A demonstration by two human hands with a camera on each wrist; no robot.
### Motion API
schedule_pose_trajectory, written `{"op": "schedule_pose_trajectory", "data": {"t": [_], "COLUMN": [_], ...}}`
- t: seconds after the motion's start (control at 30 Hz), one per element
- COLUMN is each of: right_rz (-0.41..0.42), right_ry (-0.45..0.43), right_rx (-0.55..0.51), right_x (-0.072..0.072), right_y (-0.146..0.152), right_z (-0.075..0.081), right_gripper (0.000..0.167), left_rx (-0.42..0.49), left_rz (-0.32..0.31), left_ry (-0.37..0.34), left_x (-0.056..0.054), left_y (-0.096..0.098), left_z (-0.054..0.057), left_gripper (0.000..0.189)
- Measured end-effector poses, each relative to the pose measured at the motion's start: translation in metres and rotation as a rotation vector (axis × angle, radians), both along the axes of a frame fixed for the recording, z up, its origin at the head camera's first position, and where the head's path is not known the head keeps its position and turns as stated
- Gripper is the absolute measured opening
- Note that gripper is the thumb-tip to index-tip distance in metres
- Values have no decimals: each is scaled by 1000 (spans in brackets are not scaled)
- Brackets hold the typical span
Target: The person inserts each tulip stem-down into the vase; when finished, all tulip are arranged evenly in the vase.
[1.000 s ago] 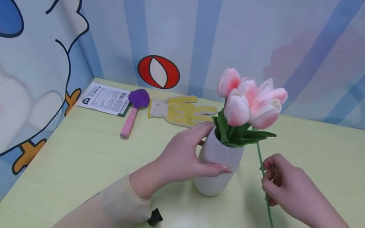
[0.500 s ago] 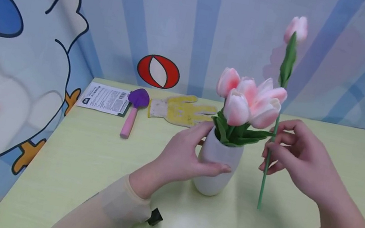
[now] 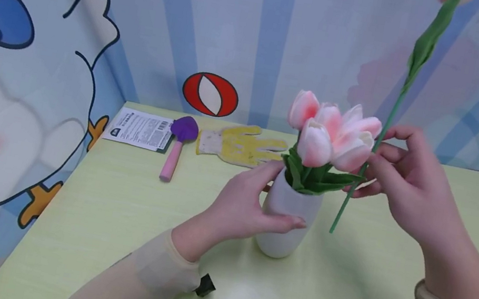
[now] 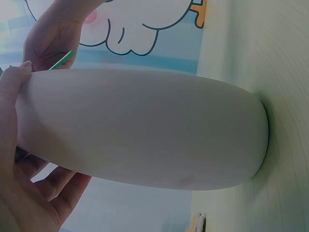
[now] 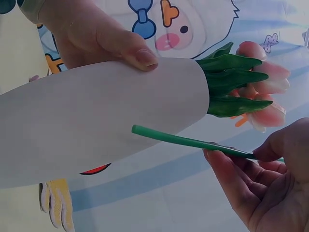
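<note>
A white vase (image 3: 286, 222) stands upright on the table, with several pink-and-white tulips (image 3: 333, 136) and their green leaves rising from its mouth. My left hand (image 3: 242, 201) grips the vase from the left, thumb across its front. To the right of the bouquet, my right hand (image 3: 411, 185) pinches the green stem (image 5: 183, 140) of a single tulip. That stem leans to the right, its lower end hanging free beside the vase, above the table. Its leaf (image 3: 426, 46) shows high up, and the bloom is mostly cut off by the top of the head view.
Behind my left hand lie a yellow-and-white work glove (image 3: 242, 146), a small trowel (image 3: 177, 149) with purple blade and pink handle, and a printed white packet (image 3: 139, 128). A patterned blue cloth wall (image 3: 228, 19) borders the table at the back and left.
My right hand has risen with the single tulip, lifting it from a low position behind the bouquet to high on the right. My left hand keeps its hold on the vase.
</note>
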State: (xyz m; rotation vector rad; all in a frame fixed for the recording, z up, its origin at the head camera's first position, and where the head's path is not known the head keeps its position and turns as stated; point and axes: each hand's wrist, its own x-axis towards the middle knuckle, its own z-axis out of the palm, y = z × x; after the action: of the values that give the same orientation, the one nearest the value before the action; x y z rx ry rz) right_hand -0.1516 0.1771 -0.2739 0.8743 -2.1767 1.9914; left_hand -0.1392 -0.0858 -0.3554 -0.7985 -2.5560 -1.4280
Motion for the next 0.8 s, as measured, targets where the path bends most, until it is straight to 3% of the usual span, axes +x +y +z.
{"op": "schedule_pose_trajectory", "data": {"t": [0.1,0.47,0.7,0.8], "right_rz": [-24,-69,-136,-164], "right_ry": [20,32,43,59], "right_rx": [-3,-203,-241,-265], "right_x": [-2,-16,-19,-20], "right_y": [-4,-16,-19,-25], "right_z": [6,25,35,39], "right_gripper": [23,25,25,25], "left_rx": [-1,-4,-10,-3], "left_rz": [1,-11,-11,-4], "left_ry": [6,10,30,7], "left_x": [0,-3,-3,-2], "left_y": [0,1,0,-1], "left_z": [0,-2,-2,-3], "left_gripper": [74,74,74,72]}}
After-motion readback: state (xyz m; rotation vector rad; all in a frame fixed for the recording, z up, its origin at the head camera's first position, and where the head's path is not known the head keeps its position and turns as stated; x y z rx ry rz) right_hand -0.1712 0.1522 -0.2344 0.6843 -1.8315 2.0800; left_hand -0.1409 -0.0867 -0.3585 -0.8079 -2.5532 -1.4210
